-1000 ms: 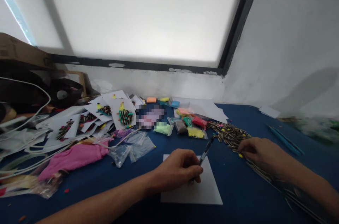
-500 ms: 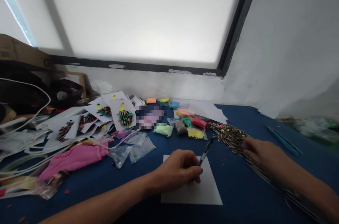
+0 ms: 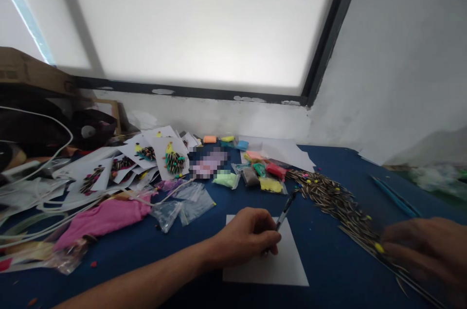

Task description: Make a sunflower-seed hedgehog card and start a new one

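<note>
My left hand (image 3: 251, 233) is closed around a pen (image 3: 286, 211) and rests on a white sheet of paper (image 3: 266, 270). The pen leans away from me, its upper end pointing to the back right. At the right edge, my right hand (image 3: 426, 245) is smeared by motion beside a long spread of striped sunflower seeds (image 3: 328, 197). A small yellow piece (image 3: 379, 248) shows right by its fingertips; whether they touch it, I cannot make out. Small coloured balls lie among the seeds.
Bags of coloured clay (image 3: 272, 185) lie behind the paper. To the left are seed-covered picture cards (image 3: 175, 160), a pink cloth-like piece (image 3: 109, 216), clear plastic bags (image 3: 197, 204) and white cables. Blue tweezers (image 3: 396, 194) lie at right. A cardboard box (image 3: 32, 70) stands far left.
My right hand has moved from the seed pile toward me and to the right, uncovering more seeds. My left hand keeps the pen over the paper.
</note>
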`<state>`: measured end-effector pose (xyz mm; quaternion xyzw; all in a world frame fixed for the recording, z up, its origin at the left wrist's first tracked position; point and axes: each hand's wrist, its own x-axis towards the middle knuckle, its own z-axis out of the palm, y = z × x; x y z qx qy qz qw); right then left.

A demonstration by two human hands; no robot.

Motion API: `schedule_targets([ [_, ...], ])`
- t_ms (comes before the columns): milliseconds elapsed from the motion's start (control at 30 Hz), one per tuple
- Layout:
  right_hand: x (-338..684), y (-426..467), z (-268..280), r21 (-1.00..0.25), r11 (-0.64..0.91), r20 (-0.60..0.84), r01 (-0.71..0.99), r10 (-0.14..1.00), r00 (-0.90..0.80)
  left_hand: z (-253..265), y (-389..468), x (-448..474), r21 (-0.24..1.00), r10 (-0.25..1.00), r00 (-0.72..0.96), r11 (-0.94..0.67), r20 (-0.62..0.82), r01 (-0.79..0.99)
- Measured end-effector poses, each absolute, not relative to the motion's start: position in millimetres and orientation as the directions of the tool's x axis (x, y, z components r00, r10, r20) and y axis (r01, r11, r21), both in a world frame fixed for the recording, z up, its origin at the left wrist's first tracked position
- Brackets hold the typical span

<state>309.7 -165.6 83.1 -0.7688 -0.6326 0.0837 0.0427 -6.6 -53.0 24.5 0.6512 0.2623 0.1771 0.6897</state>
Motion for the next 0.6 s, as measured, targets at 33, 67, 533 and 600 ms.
schedule_targets([
  [33,305.2,-160.6,87.4,-0.168,-0.253,-0.196,0.953,0.956,0.219,24.0,-53.0,-6.5,0.992,0.588,0.799,0.087,-0.126,0.092],
  [67,299.1,-153.3,91.9,-0.168,-0.256,-0.188,0.952,0.956,0.224,23.5,-53.0,-6.5,0.993,0.59,0.799,0.085,-0.121,0.087],
  [533,215.7,-118.2,92.2,-0.52,-0.131,-0.659,0.844,0.691,-0.299,21.6,-52.5,-7.0,0.994,0.579,0.809,0.091,-0.101,0.058],
  [600,220.3,-118.1,95.9,-0.518,-0.158,-0.637,0.84,0.726,-0.257,21.4,-52.0,-6.9,0.995,0.577,0.811,0.078,-0.097,0.064],
])
